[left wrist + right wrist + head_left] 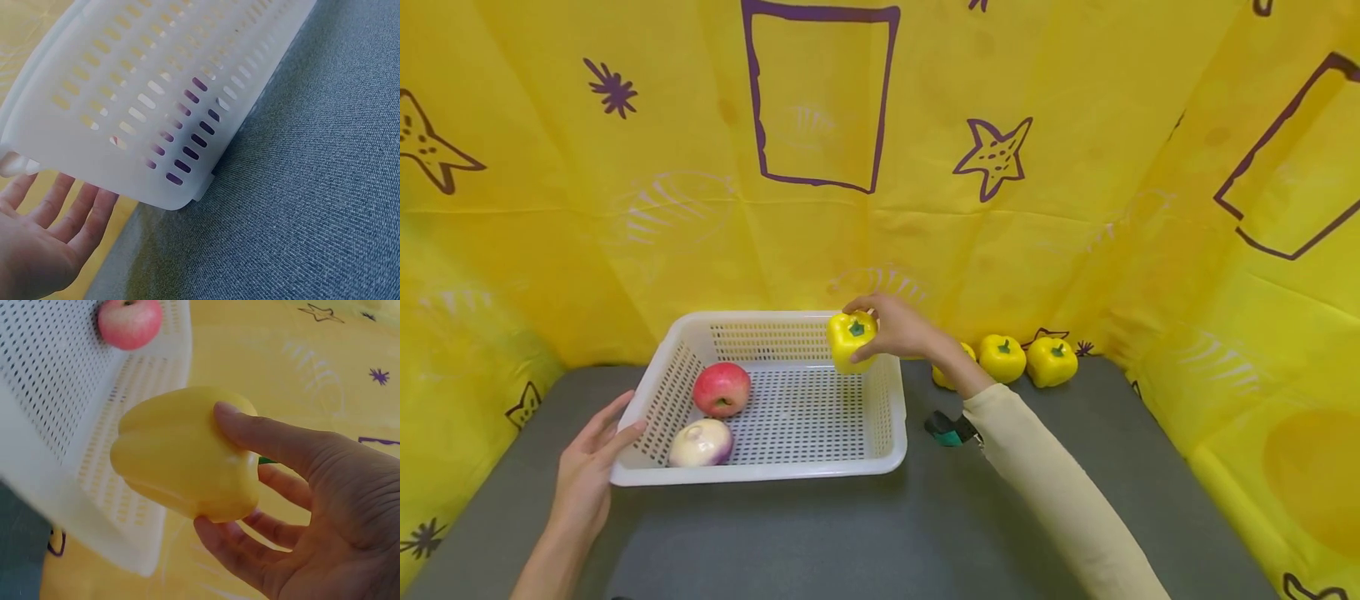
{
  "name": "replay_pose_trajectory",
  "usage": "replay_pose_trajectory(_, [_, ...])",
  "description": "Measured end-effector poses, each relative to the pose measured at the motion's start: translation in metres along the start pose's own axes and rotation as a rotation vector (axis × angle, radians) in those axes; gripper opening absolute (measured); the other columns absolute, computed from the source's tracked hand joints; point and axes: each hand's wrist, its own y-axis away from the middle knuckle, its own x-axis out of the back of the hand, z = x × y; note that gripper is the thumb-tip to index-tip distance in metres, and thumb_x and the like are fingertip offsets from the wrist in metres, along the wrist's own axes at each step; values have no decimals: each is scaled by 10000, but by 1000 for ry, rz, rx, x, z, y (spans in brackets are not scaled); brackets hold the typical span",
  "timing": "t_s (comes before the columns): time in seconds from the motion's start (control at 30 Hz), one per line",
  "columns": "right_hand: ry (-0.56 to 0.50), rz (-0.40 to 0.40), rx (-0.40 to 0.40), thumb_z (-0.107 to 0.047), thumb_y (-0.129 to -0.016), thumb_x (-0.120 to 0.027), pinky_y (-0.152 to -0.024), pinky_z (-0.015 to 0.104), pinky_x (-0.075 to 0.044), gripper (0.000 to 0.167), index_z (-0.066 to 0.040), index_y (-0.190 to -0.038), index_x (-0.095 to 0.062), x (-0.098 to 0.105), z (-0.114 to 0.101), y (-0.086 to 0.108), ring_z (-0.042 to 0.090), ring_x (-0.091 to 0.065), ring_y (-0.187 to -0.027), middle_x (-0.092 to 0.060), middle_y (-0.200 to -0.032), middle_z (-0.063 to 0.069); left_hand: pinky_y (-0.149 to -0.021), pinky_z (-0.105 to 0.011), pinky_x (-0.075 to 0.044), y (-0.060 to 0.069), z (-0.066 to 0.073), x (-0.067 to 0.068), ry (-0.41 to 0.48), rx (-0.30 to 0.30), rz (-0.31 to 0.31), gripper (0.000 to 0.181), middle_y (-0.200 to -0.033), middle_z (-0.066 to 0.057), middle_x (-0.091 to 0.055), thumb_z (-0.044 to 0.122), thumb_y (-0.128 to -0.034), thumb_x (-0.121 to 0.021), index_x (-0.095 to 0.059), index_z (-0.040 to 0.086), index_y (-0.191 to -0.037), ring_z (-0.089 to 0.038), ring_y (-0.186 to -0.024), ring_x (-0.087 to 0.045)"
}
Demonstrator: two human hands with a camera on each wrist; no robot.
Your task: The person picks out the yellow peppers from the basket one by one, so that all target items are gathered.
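Observation:
My right hand [898,327] pinches a yellow bell pepper [852,340] by thumb and fingers, above the right end of a white plastic basket [760,475]. The pepper's green stem points toward the palm in the right wrist view, where the pepper [181,453] hangs beside the basket wall. My left hand [587,462] holds the basket's left rim, thumb on the edge; in the left wrist view its fingers [81,215] reach along the outside of the basket. Inside, at the left, lie a red apple [722,390] and a white-and-purple turnip-like vegetable [702,443].
Right of the basket, along the back of the grey tabletop [820,542], stand more yellow bell peppers [1002,358], one partly hidden by my right forearm. A small black-and-green object [950,429] lies beneath that forearm. Yellow patterned cloth [812,250] hangs behind and at the sides.

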Motion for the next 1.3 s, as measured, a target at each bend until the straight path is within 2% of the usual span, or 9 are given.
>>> replay_pose_trajectory(0.17, [-7,29,33,-185,-715,-891,-961,427,-438,706,-18,-1327,-580,7,7,9,311,-524,-1119,-577,-1314,144,-660,-208,-536,0,0,0,17,-8,-1,544,-1029,187,-698,87,-934,-665,-509,232,-1435,-2,-871,-665])
replay_pose_trajectory(0.33, [4,59,71,-194,-715,-891,-937,424,-451,696,-13,-1315,-589,13,10,15,312,-526,-1108,-591,-1298,147,-661,-199,-530,0,0,0,-8,3,6,560,-1032,211,-685,116,-934,-672,-487,226,-1451,9,-874,-655])
replay_pose_trajectory(0.5, [-15,63,54,-190,-710,-894,-823,367,-521,695,-26,-1316,-595,21,13,22,298,-505,-1085,-579,-1267,148,-664,-190,-524,0,0,0,-24,16,18,579,-1022,227,-679,133,-929,-681,-473,223,-1462,16,-871,-650])
replay_pose_trajectory(0.57, [-37,63,45,-173,-708,-895,-815,388,-534,690,-26,-1312,-595,24,16,26,300,-494,-1078,-565,-1243,152,-665,-192,-527,0,0,0,-20,17,14,581,-1023,226,-679,132,-930,-680,-470,224,-1464,13,-871,-652])
replay_pose_trajectory(0.83, [-115,45,43,-100,-719,-877,-934,529,-475,657,-18,-1304,-588,41,31,45,336,-465,-1139,-533,-1260,149,-657,-198,-535,0,0,0,-25,28,19,584,-1010,225,-681,146,-928,-685,-470,234,-1463,6,-854,-656])
replay_pose_trajectory(1.1, [-94,26,1,-74,-715,-875,-953,517,-472,669,-23,-1312,-579,58,47,63,362,-457,-1195,-519,-1319,157,-656,-198,-537,0,1,0,-31,31,26,580,-1004,234,-677,156,-929,-685,-471,235,-1462,9,-851,-656])
replay_pose_trajectory(1.3, [-87,17,-22,-46,-724,-862,-969,550,-449,674,-16,-1326,-561,68,61,78,385,-441,-1221,-510,-1320,170,-657,-184,-529,0,1,0,-51,41,39,595,-997,252,-660,188,-926,-692,-460,239,-1471,21,-854,-643])
